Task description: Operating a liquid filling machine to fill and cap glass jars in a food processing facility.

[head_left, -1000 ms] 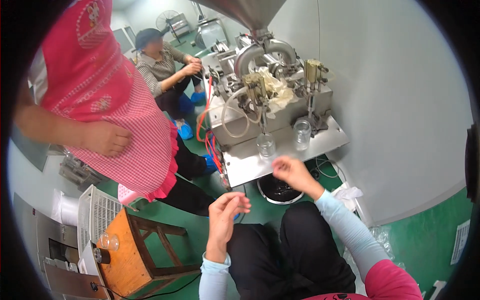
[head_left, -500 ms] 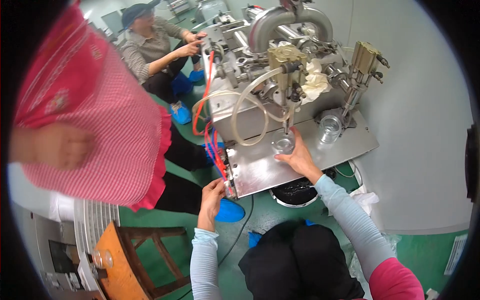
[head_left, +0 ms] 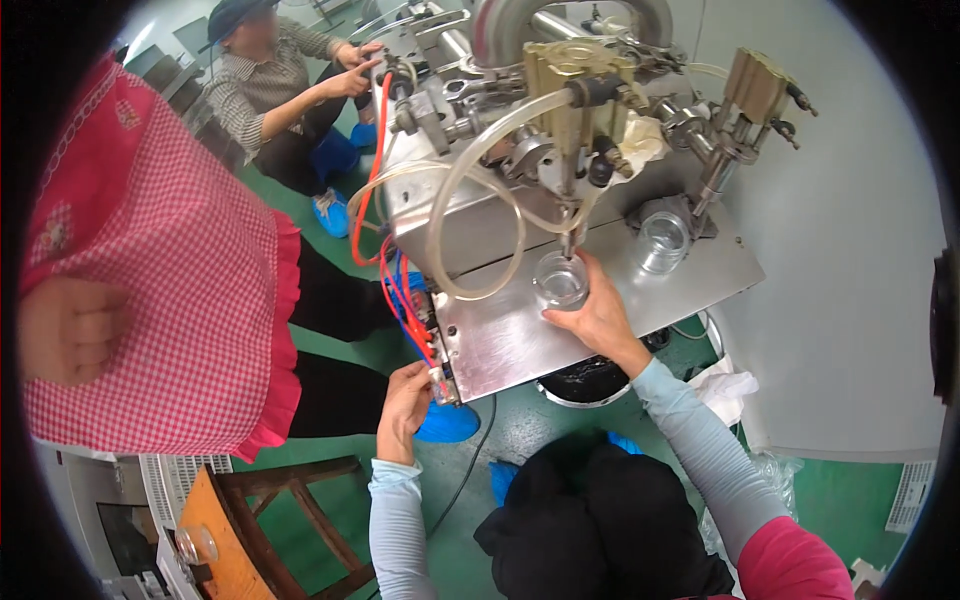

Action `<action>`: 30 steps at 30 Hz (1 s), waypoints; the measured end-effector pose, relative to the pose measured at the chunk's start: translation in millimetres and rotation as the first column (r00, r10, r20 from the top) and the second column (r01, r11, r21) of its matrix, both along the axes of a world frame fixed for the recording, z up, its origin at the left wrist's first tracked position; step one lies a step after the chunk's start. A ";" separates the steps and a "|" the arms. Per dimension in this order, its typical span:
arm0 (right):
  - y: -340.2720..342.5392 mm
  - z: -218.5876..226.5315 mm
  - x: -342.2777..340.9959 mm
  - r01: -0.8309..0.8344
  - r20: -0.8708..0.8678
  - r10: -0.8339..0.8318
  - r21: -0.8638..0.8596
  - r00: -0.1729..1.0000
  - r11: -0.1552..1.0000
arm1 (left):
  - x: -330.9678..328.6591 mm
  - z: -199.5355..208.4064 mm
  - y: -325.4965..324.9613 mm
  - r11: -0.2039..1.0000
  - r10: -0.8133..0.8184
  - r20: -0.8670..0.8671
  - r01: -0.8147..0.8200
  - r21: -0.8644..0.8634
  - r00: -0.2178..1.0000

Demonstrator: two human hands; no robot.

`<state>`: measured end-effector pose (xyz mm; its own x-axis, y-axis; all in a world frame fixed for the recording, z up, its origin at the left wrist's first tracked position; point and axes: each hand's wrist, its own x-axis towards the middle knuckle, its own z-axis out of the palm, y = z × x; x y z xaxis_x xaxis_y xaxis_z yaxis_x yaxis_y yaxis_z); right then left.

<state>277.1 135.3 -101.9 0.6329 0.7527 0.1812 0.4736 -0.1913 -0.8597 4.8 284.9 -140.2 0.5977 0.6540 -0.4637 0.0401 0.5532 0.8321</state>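
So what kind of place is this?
Likely a small factory filling line: a steel filling machine with hoses, clear jars under its nozzles, green workshop floor, another worker at the machine.

The right hand (head_left: pixel 597 318) grips a clear glass jar (head_left: pixel 560 281) on the steel machine table (head_left: pixel 520 340), under a filling nozzle (head_left: pixel 569 238). The left hand (head_left: pixel 403 397) touches the table's front corner. A second jar (head_left: pixel 661 240) stands farther right.
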 end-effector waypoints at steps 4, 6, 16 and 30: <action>-3.4 5.9 0.4 0.001 -0.032 -0.001 0.015 0.999 1.000 | -1.1 1.4 0.0 0.999 -0.030 0.002 0.030 0.013 1.000; -4.8 8.5 0.0 -0.012 -0.094 0.012 0.010 0.995 1.000 | -1.1 -2.4 0.8 0.999 -0.031 0.002 0.031 0.019 1.000; -4.8 -0.4 4.2 0.007 -0.067 -0.002 0.073 0.998 0.997 | -4.7 -0.7 0.0 0.998 -0.067 0.079 0.067 0.000 0.995; -2.9 -1.1 4.6 0.017 -0.031 -0.014 0.103 0.999 0.995 | -6.2 13.3 6.9 0.975 -0.196 -0.152 0.209 0.075 0.969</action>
<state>281.7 132.4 -103.0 0.6510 0.7208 0.2379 0.4444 -0.1079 -0.8893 -1.4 291.8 -126.9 0.6542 0.5690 -0.4982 0.2652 0.4443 0.8557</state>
